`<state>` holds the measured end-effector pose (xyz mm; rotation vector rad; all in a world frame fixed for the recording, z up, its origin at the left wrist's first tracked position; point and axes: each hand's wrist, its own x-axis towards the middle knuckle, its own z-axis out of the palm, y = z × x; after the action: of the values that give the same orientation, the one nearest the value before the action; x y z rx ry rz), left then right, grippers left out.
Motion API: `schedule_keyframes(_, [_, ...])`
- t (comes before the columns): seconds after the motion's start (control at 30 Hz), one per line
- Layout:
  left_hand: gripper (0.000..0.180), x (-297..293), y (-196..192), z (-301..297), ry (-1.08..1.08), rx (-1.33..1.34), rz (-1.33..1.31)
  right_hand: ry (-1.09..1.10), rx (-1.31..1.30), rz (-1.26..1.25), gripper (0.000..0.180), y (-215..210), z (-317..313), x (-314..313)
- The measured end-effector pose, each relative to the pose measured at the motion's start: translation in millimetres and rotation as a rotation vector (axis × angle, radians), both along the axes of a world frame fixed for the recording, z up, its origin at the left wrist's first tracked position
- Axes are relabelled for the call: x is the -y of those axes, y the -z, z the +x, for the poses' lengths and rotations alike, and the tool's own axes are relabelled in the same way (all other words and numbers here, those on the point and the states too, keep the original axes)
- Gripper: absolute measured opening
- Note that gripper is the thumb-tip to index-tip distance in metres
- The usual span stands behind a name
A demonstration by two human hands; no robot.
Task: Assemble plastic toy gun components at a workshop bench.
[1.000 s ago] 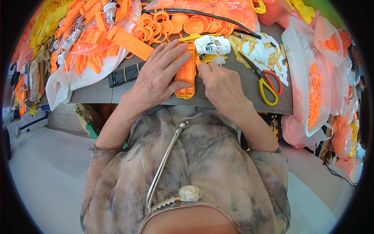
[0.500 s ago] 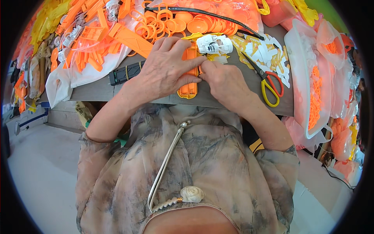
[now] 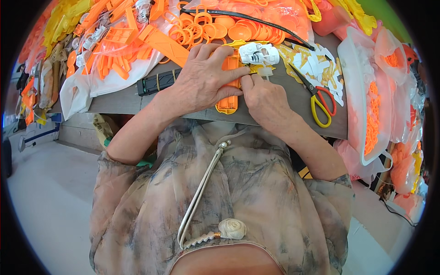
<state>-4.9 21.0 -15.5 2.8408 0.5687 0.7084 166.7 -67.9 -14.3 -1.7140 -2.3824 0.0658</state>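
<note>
A long orange plastic housing lies lengthwise at the table's near edge, partly covered by my hands. My left hand is closed over it, with thumb and fingers gripping its sides and top. Just right of the housing, my right hand pinches near the left thumb tip. A small dark tip shows by its fingers, too little to name. Beyond the fingers sits a white plastic mechanism with dark parts, beside a yellow plastic piece. Left of my left hand lies a black rectangular part with bands around it.
Scissors with red and yellow handles lie at the right, by a heap of white cut pieces. A translucent bin holds small orange parts. Orange rings, cups and trays pile up at the back, under a black strip.
The scene has shifted slightly to the right in view. My right fingers have drawn a little away from the housing, and a small dark tip now shows by them. The left hand keeps its grip.
</note>
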Motion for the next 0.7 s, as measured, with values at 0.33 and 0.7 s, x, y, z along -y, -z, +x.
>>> schedule_keyframes(0.33, [0.046, 1.8, 3.7, -1.8, -0.024, 0.025, -0.002, 0.114, -0.231, 0.057, 0.013, 6.8, -6.0, 9.6])
schedule_keyframes(0.7, [0.046, 2.7, -26.4, -52.4, -0.170, 0.342, -0.104, 0.183, -0.415, 0.110, 0.022, -9.0, -3.2, 26.2])
